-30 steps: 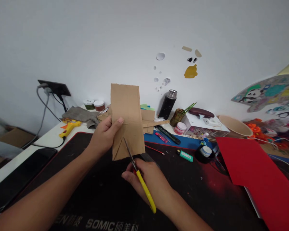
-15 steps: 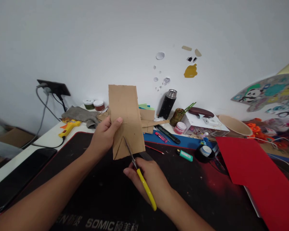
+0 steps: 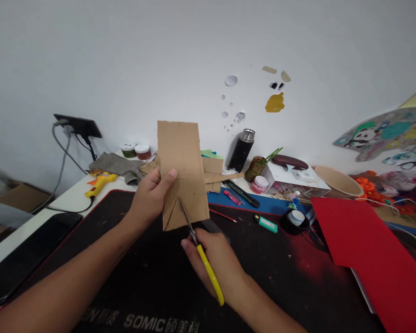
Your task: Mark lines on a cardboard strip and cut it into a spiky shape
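Note:
A tall piece of cardboard [image 3: 180, 148] with a crease across its middle is held up over the dark mat. My left hand [image 3: 151, 194] pinches its left edge, thumb on the front face. In its lower part runs a slanted slit from the bottom left corner up toward the middle. My right hand [image 3: 217, 261] grips yellow-handled scissors [image 3: 208, 268]. One scissor blade lies across the front of the lower cardboard, its tip near the top of the slit; the other blade is hidden. Most of my right fingers are hidden behind the handle.
The black desk mat [image 3: 152, 277] lies below my hands. To the left are a yellow glue gun [image 3: 100, 184] and a black phone [image 3: 31, 259]. Behind stand a black thermos [image 3: 241, 150] and cardboard scraps [image 3: 212, 166]. A red sheet [image 3: 364, 240] lies on the right.
The cardboard and both hands keep nearly the same pose, with only a very slight shift. The blade tip stays near the top of the slit.

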### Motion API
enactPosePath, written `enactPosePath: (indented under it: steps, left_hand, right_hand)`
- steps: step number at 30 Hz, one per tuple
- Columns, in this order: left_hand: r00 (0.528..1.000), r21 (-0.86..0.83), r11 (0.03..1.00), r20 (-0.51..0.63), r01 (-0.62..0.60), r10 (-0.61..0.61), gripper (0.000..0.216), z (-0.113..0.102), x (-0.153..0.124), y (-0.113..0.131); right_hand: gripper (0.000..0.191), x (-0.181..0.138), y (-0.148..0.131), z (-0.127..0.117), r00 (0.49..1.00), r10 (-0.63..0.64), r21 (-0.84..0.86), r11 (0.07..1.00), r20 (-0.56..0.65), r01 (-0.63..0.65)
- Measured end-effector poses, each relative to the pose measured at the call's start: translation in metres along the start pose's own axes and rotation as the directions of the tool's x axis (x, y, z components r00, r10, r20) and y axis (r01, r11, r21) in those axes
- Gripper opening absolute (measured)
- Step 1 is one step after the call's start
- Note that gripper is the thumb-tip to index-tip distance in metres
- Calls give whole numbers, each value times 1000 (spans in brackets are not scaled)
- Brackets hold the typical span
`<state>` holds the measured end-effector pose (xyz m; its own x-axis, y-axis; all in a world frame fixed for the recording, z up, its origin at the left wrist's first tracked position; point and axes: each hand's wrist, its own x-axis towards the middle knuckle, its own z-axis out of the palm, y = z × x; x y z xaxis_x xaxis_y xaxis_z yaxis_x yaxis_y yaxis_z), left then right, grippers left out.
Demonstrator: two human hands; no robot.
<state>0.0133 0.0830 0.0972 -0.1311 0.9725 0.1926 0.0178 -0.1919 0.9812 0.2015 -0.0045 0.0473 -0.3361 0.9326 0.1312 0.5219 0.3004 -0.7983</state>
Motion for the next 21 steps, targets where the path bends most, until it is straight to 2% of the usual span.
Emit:
enactPosePath:
  steps: [13,18,21]
  left_hand:
    - [999,-15,1000,28,-14,15,52,-2,3,-1]
    - [999,14,1000,39,-28,28,52,-3,4,-3]
    - [999,10,1000,37,-21,20,50,-3,5,-5]
  right_hand:
    - [32,1,6,11,997,16,-54,998,-74,-20]
    - [30,2,4,10,998,54,-54,997,-28,-56]
    - [25,2,1,3,998,43,13,999,56,-44]
